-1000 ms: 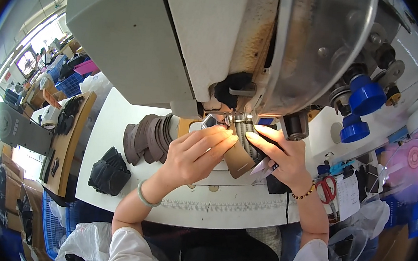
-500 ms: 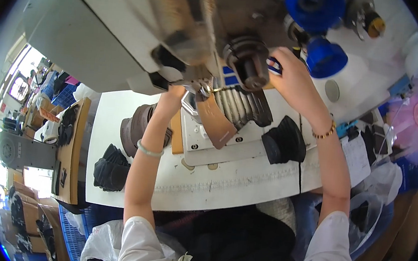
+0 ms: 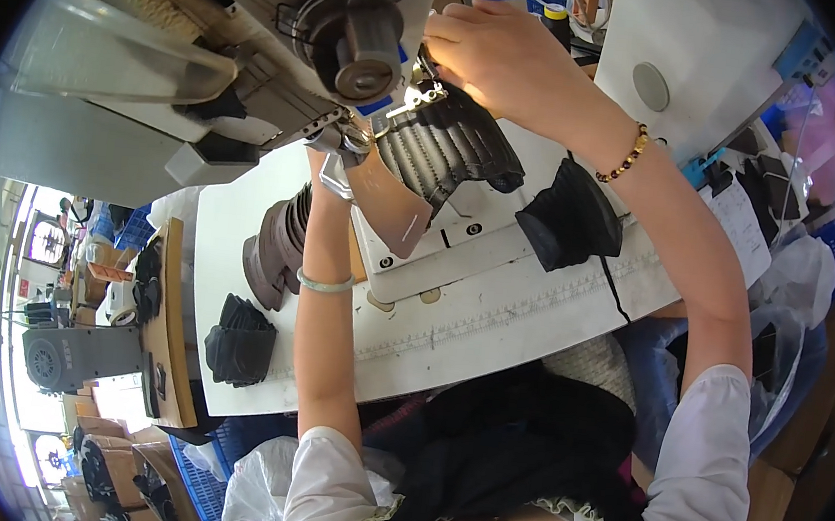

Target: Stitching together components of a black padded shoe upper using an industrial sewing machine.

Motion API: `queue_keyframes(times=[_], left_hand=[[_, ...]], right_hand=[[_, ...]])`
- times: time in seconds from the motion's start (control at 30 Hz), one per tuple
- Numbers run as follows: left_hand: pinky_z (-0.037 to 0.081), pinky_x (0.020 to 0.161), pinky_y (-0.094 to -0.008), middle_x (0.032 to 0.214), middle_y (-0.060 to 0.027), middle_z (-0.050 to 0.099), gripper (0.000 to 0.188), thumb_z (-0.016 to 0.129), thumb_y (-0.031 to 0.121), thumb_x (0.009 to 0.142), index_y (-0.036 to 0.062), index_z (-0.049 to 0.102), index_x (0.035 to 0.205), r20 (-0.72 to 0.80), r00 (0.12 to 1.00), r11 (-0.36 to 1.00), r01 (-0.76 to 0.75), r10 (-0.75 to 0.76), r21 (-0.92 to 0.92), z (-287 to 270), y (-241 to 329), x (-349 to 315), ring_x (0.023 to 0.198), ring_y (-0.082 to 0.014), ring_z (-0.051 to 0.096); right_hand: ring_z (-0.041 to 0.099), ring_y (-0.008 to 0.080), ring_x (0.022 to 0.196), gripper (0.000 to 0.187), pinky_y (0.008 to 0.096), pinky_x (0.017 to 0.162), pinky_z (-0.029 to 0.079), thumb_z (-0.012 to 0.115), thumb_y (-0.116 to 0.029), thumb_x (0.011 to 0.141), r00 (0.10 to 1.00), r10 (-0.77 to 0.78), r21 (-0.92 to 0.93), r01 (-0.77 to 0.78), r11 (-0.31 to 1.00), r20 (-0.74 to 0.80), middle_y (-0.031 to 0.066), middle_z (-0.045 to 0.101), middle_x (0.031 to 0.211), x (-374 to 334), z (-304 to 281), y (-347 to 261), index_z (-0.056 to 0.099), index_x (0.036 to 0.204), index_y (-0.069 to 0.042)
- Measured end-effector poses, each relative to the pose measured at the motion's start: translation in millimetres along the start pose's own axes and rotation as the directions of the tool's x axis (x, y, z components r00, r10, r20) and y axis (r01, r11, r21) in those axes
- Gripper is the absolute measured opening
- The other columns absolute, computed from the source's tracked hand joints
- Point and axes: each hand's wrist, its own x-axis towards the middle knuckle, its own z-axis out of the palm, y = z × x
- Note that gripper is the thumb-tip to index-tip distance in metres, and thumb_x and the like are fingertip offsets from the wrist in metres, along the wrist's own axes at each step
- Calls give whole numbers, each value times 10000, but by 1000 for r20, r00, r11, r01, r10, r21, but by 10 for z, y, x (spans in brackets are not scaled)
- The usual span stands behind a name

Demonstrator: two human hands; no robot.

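Observation:
A sewing machine fills the upper left, with a small lamp lit by its needle area. My right hand reaches in beside the needle from the right, fingers curled closed; a small dark thing shows under them, but I cannot make out what it is. My left hand is hidden behind the machine's lower parts; only the forearm with a pale bangle shows. A smooth brown piece hangs below the needle area. Behind it lies a row of overlapping dark, shiny pieces, just under my right hand.
On the white table, marked with a ruler scale, lie a grey-brown stack, a black bundle and a black stack. A paper sheet sits at the right edge. Plastic bags and blue crates stand below the table.
The view has shifted and tilted. My right hand has moved left, from beside the machine head to the needle area. A blue-black thing seen in its fingers before is now mostly covered.

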Motion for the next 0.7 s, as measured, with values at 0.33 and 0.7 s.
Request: queue_keyframes(times=[0.33, 0.7], left_hand=[[441, 644, -238, 817, -7, 576, 117, 681, 47, 824, 54, 575, 874, -42, 992, 975, -106, 116, 197, 5, 324, 5, 715, -89, 531], [474, 772, -279, 956, -46, 596, 320, 746, 126, 826, 11, 553, 1055, -223, 963, 986, -132, 153, 105, 297, 658, -102, 853, -128, 569]], right_hand=[[605, 162, 833, 24, 291, 832, 493, 619, -70, 759, 999, -24, -41, 25, 999, 41, 27, 591, 807, 15, 15, -76, 630, 763, -49], [597, 177, 815, 23, 301, 804, 478, 604, -70, 758, 998, -49, -47, 51, 998, 38, 35, 564, 788, -20, -57, -77, 604, 751, -48]])
